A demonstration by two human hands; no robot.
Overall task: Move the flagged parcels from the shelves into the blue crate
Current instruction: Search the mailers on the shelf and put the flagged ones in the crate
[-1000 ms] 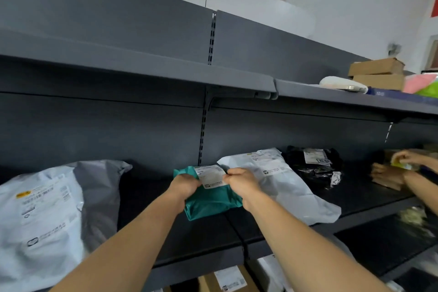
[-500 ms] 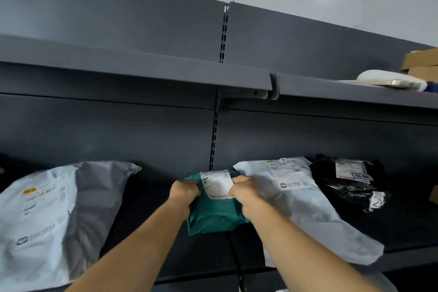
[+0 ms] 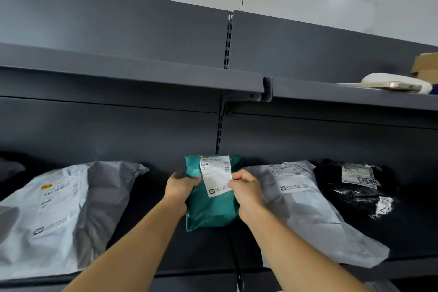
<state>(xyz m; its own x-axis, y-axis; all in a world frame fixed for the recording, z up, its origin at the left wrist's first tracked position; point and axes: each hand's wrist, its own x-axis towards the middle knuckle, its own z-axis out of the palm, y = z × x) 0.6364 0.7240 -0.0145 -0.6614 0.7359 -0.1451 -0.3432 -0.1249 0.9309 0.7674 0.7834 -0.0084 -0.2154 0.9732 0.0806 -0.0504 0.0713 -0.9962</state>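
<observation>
Fingers [image 3: 239, 176] of both hands pinch the teal parcel [image 3: 211, 208] at its side edges; soft, light, slick film; a firmer edge grip is advisable.

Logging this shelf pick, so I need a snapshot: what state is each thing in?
green parcel: gripped by both hands, label facing the camera
left hand: grips its left edge
right hand: grips its right edge
large grey parcel: lying on shelf
grey parcel: lying on shelf
black parcel: lying on shelf
</observation>
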